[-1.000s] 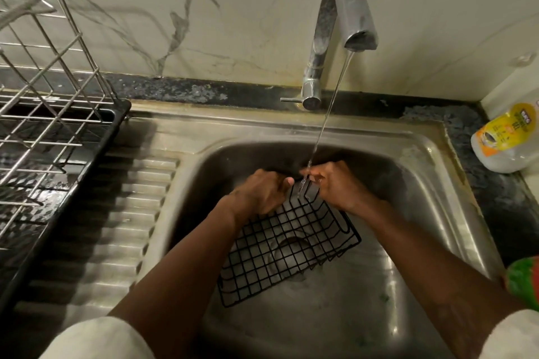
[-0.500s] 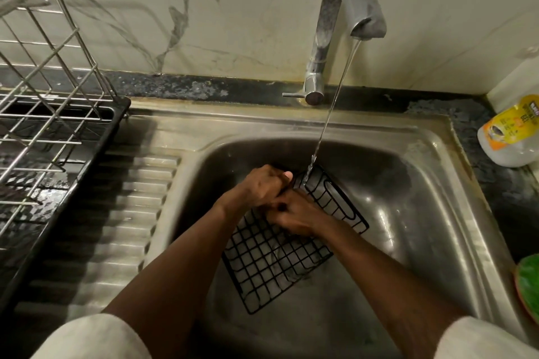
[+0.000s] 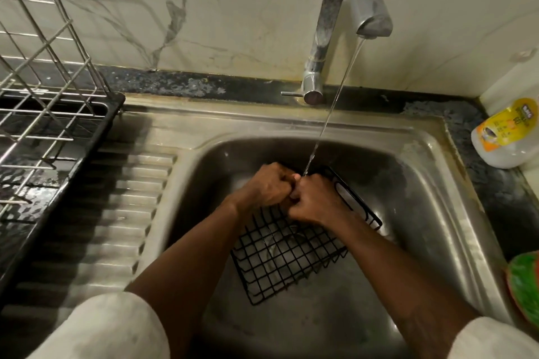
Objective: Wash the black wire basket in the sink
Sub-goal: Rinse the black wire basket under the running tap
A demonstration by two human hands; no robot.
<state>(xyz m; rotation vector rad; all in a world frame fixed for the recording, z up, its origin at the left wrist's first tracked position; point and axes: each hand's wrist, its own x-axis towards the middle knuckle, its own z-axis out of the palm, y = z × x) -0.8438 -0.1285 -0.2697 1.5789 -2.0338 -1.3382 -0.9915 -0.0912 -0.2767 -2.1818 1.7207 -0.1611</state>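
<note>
Below the tap [image 3: 350, 0], left hand [image 3: 269, 185] and right hand [image 3: 316, 201] held the black wire basket [image 3: 291, 262] tilted in the sink [image 3: 437, 181], fingers [image 3: 281, 183] curled round its upper rim.

Far left: silver wire dish rack [image 3: 43, 114] standing in a black rectangular drip tray [image 3: 84, 151]. Far right: clear plastic bottle with yellow label [image 3: 507, 137] on the dark speckled worktop [image 3: 501, 195]. Near right: green-and-orange rounded object [image 3: 525, 285], cut off by the frame edge.
</note>
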